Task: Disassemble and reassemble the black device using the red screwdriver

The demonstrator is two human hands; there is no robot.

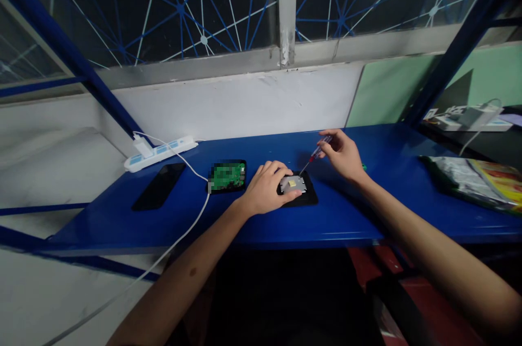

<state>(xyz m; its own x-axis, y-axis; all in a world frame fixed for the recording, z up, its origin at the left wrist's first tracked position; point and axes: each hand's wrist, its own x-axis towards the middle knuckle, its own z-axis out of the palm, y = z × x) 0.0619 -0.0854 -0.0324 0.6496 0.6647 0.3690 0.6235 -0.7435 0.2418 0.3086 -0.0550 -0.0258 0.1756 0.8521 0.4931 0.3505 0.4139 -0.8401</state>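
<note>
My right hand [341,154] pinches a screwdriver [313,158] with a clear handle and a red collar. Its thin shaft slants down to the left, and the tip meets the upper right corner of a silver metal plate [299,185]. A small pale yellow square pad [292,184] sits on that plate. Beneath it lies a black case or tray [310,198] on the blue table. My left hand [267,187] grips the plate from the left, thumb along the near edge and fingers over the far edge. The fingers hide the plate's left part.
Left of my hands lies a green circuit board [227,176] in a black frame, partly pixelated. Beyond it are a dark phone-like slab [159,187] and a white power strip [161,154] with a trailing white cable [191,225]. A shiny packet [477,180] lies at the right.
</note>
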